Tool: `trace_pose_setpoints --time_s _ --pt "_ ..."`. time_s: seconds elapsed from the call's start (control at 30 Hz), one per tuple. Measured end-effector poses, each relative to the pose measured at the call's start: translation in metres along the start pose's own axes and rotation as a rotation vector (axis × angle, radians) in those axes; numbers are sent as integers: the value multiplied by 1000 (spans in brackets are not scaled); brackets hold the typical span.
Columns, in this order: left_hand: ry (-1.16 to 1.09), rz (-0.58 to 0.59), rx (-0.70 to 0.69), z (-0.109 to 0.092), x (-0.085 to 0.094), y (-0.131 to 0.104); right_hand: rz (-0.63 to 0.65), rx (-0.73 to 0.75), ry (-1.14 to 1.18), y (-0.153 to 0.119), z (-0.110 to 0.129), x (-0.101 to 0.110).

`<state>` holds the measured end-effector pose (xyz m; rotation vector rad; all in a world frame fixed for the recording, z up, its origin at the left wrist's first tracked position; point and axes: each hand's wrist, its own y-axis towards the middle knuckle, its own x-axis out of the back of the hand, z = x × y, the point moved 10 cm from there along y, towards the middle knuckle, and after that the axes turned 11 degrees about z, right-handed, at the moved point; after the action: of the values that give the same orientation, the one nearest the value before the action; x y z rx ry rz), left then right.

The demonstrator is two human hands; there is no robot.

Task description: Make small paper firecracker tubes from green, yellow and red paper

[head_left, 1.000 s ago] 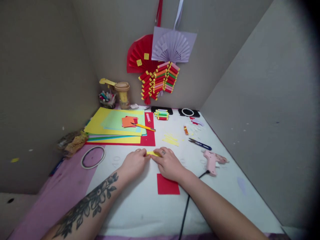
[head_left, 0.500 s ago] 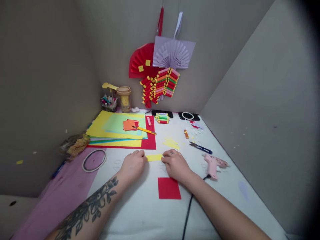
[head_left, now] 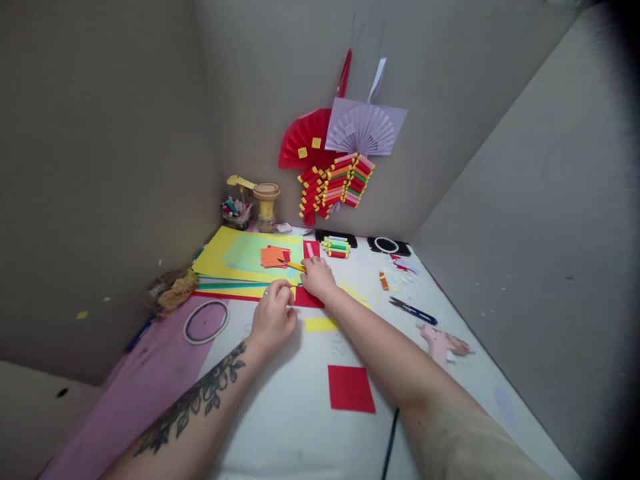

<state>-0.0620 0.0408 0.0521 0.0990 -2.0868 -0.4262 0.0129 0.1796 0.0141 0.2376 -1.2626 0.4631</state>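
My right hand (head_left: 319, 279) reaches over the paper stack, its fingers closed on the rear end of a slim yellow craft knife (head_left: 295, 265) with a dark pointed tip. Nearer to me, my left hand (head_left: 274, 317) hovers by the front edge of the stack, fingers curled in and nothing visible in them. A yellow paper strip (head_left: 321, 325) lies flat on the table between my left hand and my right forearm. Below it is a red paper square (head_left: 351, 389). Small orange paper pieces (head_left: 274, 257) rest on the stack beside the knife's tip.
Coloured paper sheets (head_left: 215, 257) lie at the back left, near a roll of tape (head_left: 207, 323). Thread snips (head_left: 413, 311) and a pink glue gun (head_left: 440, 343) with a black cord are on the right. Small paper rolls (head_left: 337, 247) sit behind; paper fans (head_left: 367, 127) hang on the wall.
Both hands have let go of the yellow strip. My right hand has moved forward and left onto the craft knife; my left hand has lifted off the strip. The view has shifted slightly.
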Motion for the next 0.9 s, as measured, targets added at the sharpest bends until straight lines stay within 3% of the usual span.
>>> trace_pose_setpoints --time_s 0.13,0.27,0.43,0.53,0.6,0.73,0.83,0.9 --pt "-23 -24 -138 -12 3 -1 -10 -70 52 19 -6 -7" --pt "-67 -26 -179 -15 5 -3 -50 -75 163 8 -15 7" --pt "-108 -77 -118 -9 10 -3 -69 -28 382 -49 -46 28" --pt "-126 11 -130 -12 -4 1 -28 -25 832 -94 -79 18" --pt "-133 94 -139 -16 -16 2 -26 -67 916 -121 -98 11" --pt "-138 215 -149 -25 -35 2 -6 -20 701 -153 -106 9" --pt "-125 300 -133 -25 -49 3 24 50 495 -161 -100 10" --pt "-124 294 -89 -18 -52 6 30 76 363 -163 -97 10"
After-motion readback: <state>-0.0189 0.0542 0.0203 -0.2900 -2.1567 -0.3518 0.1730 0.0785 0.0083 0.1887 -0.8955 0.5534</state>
